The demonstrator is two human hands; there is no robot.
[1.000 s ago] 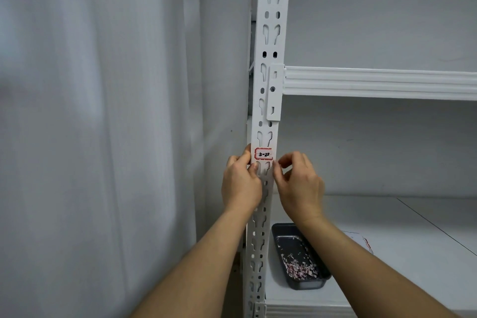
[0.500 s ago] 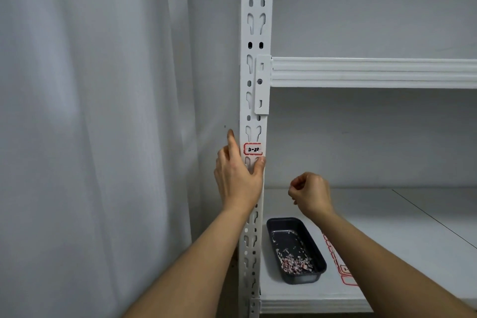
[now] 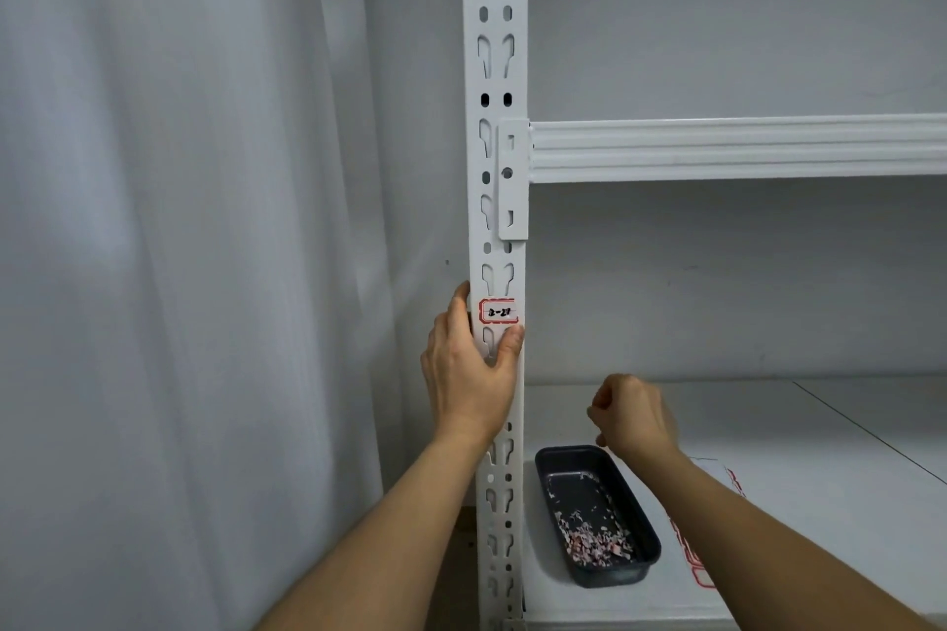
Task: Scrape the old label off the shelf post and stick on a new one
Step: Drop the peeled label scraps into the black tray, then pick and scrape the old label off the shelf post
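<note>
White shelf post [image 3: 494,200] gripped by left hand [image 3: 471,374] just below red-edged label [image 3: 498,311], right hand [image 3: 633,418] curled, holding nothing visible, above dark tray [image 3: 643,535] at shelf's [image 3: 820,451] front-left corner.

the right hand [image 3: 633,418] has left the shelf post [image 3: 494,169], dropping toward 5 o'clock of the label [image 3: 498,311], fingers curled, above the dark tray [image 3: 597,512]. the left hand [image 3: 471,369] alone now holds the post, its index finger curled in at the post's edge, thumb just below the label.
</note>
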